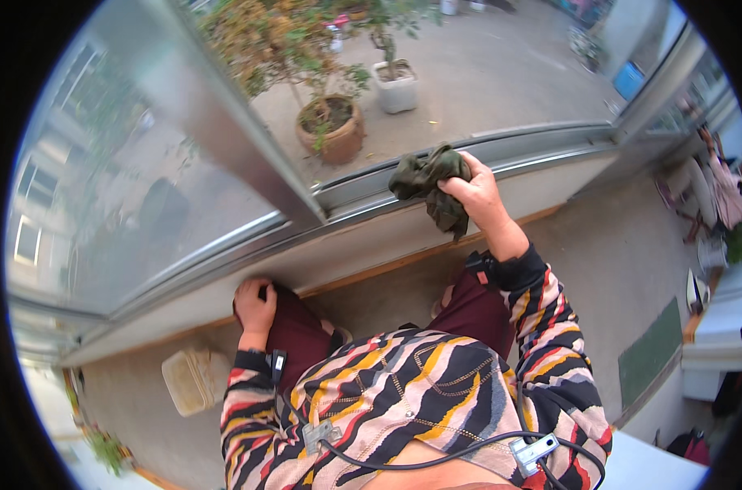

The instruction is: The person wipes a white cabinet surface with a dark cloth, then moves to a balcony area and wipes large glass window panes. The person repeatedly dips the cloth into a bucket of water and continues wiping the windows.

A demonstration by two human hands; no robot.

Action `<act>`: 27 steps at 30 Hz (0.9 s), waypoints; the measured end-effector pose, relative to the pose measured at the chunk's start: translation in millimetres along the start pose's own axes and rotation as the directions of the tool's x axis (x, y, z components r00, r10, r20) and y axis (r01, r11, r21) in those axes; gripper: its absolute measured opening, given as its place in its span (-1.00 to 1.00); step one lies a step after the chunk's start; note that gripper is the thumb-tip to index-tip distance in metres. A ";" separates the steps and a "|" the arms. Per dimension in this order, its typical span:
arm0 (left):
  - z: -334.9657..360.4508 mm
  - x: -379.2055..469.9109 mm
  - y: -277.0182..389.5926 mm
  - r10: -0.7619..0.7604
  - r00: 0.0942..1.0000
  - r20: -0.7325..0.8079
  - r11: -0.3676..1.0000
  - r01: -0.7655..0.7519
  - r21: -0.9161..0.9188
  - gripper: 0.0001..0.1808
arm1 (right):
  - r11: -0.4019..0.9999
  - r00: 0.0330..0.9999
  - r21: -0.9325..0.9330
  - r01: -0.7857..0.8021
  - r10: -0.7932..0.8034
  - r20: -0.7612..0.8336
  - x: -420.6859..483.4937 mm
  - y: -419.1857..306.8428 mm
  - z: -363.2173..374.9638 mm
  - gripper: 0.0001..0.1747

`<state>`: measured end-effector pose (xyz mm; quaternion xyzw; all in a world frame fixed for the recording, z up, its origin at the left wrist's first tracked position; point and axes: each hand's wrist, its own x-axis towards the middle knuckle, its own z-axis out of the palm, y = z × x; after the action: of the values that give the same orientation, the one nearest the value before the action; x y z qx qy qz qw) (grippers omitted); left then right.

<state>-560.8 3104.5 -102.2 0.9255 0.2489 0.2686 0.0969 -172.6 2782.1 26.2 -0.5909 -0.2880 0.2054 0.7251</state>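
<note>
A crumpled dark green cloth (pixel 429 177) is gripped in my right hand (pixel 478 190), thumb on top. Part of it hangs down over the inner side of the metal window track (pixel 530 158). The window is slid aside here, so the yard beyond shows through the gap. To the left stands the framed glass pane (pixel 163 153), its upright metal frame (pixel 242 122) ending at the track. My left hand (pixel 256 309) rests on my left knee, in dark red trousers (pixel 291 324), and holds nothing.
A pale plastic tub (pixel 190 380) sits on the floor to my left. Outside are a clay pot (pixel 331 131) and a white planter (pixel 397 89) with plants. At right are a green mat (pixel 649 352) and an iron (pixel 695 293). A black cable (pixel 420 462) crosses my chest.
</note>
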 end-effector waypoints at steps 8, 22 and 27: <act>-48.4 34.3 95.1 0.144 0.978 0.154 0.803 -0.024 -0.595 -0.80 | 0.737 0.882 0.491 -0.465 0.437 0.178 -49.1 37.2 82.6 -0.68; 1.2 44.8 167.7 -0.001 0.865 0.502 -0.173 0.495 -0.852 -0.55 | 0.948 0.939 0.105 -0.300 0.275 0.206 -108.4 13.0 134.6 -0.33; 3.6 49.2 149.8 0.037 0.824 0.565 -0.373 0.536 -0.757 -0.60 | 0.950 0.939 -0.009 -0.313 0.311 0.149 -99.4 21.1 126.4 -0.40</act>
<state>-461.6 3001.1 -36.2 0.4037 0.1189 0.1504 0.8946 -329.7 2816.6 5.4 -0.6066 -0.2424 0.3632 0.6643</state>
